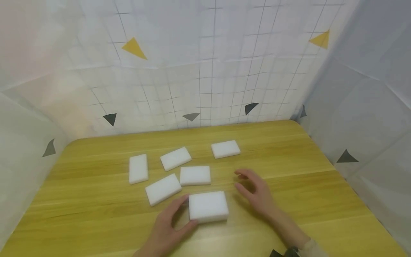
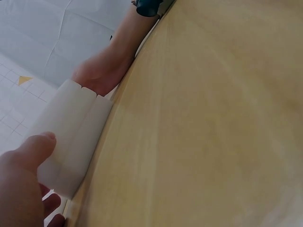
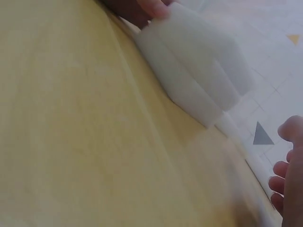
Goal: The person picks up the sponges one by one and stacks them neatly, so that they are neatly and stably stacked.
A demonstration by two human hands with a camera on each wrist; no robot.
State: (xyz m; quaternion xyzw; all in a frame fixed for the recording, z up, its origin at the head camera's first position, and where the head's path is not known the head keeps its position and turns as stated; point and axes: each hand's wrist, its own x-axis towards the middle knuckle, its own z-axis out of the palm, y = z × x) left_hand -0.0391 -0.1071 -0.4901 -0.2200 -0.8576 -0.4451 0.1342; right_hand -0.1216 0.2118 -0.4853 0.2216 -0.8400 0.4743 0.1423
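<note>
Five white blocks lie loose and flat on the wooden table, and nearer me sits a stack (image 1: 208, 206) of the same white blocks, at least two high, at the near middle. My left hand (image 1: 167, 228) grips that stack at its left end, thumb pressed to the near side and fingers round the far left corner. In the left wrist view the seams between the blocks run lengthwise, and their edges line up closely.

My right hand (image 1: 259, 197) is open to the right of the stack, apart from it, thumb and fingers loosely bent with a gap between them. A dark band (image 1: 290, 252) and a pale sleeve (image 1: 310, 247) show at that wrist.

Of the loose pieces, the left block (image 1: 138, 169) stands lengthwise from near to far. The tilted far block (image 1: 175, 159) is just right of it, and the far right block (image 1: 226, 149) lies well off by itself. The middle block (image 1: 195, 175) is just beyond the stack, with the near left block (image 1: 163, 189) close by its left end.

Beyond the table (image 1: 96, 210) hangs a white sheet (image 1: 179, 82) with grid lines and yellow and dark triangles.
</note>
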